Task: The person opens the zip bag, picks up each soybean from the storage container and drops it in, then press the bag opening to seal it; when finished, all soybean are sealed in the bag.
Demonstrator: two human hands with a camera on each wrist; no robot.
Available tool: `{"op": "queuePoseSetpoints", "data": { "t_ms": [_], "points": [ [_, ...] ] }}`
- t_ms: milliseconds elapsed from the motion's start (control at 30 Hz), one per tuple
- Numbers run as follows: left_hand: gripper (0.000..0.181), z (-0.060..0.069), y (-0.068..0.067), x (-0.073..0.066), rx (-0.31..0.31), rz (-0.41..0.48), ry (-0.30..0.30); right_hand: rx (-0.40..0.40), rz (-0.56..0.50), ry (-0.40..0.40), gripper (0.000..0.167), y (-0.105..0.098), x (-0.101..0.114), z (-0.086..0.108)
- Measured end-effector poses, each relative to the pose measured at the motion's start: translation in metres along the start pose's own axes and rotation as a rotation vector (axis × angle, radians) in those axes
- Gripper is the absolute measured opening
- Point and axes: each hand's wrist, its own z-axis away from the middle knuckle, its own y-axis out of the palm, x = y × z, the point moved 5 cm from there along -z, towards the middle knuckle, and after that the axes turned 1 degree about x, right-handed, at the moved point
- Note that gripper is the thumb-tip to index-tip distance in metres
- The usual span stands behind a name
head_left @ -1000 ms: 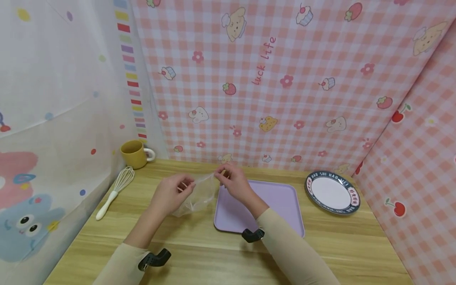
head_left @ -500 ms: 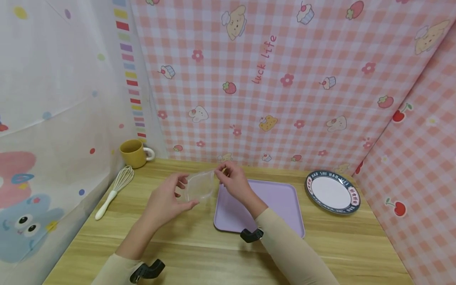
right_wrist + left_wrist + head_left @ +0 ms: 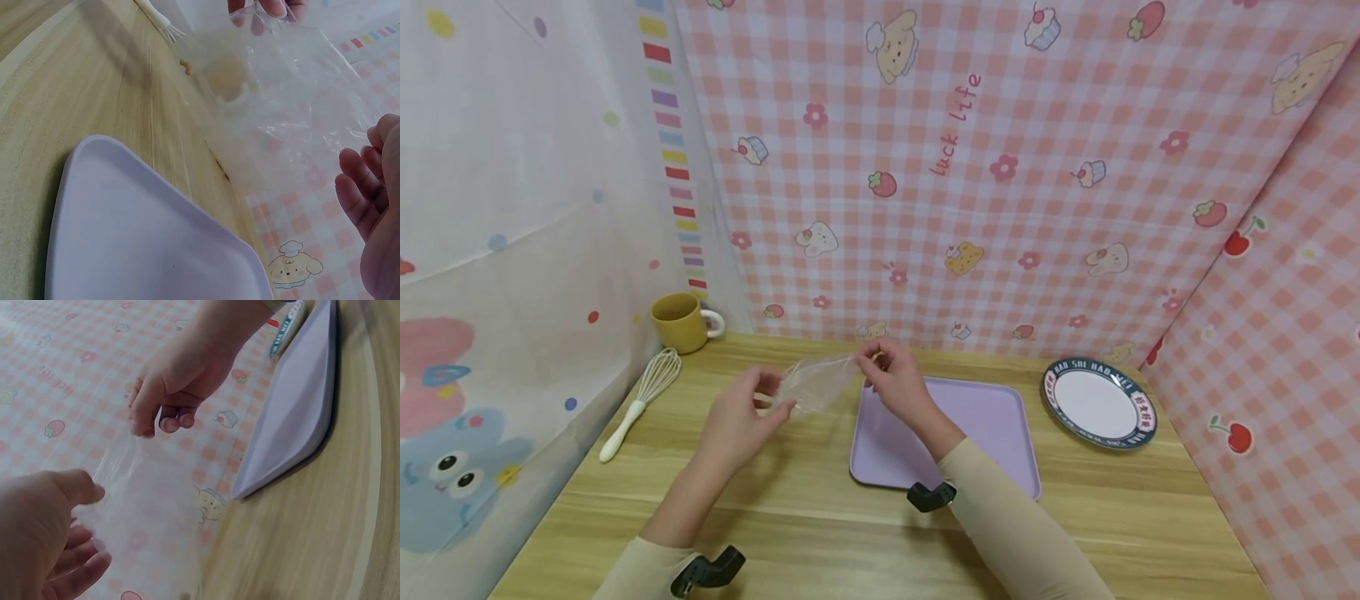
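Observation:
A clear, thin plastic bag (image 3: 822,387) spans the space between both hands above the table. My right hand (image 3: 892,382) pinches its upper right corner between thumb and forefinger, over the far left part of a lilac tray (image 3: 955,425). At the other end, my left hand (image 3: 737,423) holds the bag's edge with thumb and fingers. In the right wrist view the bag (image 3: 294,106) is creased toward the left fingers (image 3: 275,6). Through the film in the left wrist view, the checked cloth shows. Nothing can be seen inside the bag.
On the left, a white-handled whisk (image 3: 635,414) lies near a mustard mug (image 3: 679,327) with a white handle. A dark-rimmed plate (image 3: 1097,406) sits at right, beyond the tray. Patterned cloths (image 3: 955,208) wall the wooden table's back and sides.
My left hand first spread its fingers away from the bag, then came back to the bag's left end, slightly farther left. The bag is now drawn out sideways; the right hand has barely moved.

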Motion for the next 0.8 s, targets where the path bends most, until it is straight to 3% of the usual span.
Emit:
{"op": "queuePoseSetpoints", "data": {
  "t_ms": [200, 433, 667, 800],
  "points": [
    [0.025, -0.003, -0.007, 0.006, -0.064, 0.037, -0.062, -0.011, -0.009, 0.001, 0.006, -0.001, 0.001, 0.000],
    [0.013, -0.006, -0.012, 0.012, -0.097, 0.080, -0.155, -0.021, -0.013, -0.010, 0.007, -0.001, 0.002, 0.000],
    [0.011, -0.009, -0.017, 0.015, -0.115, 0.167, -0.266, -0.033, -0.031, -0.018, 0.005, -0.002, 0.007, 0.002],
    [0.013, -0.012, -0.022, 0.013, -0.120, 0.219, -0.294, -0.032, -0.038, -0.015, 0.005, -0.002, 0.010, 0.003]
  ]
}}
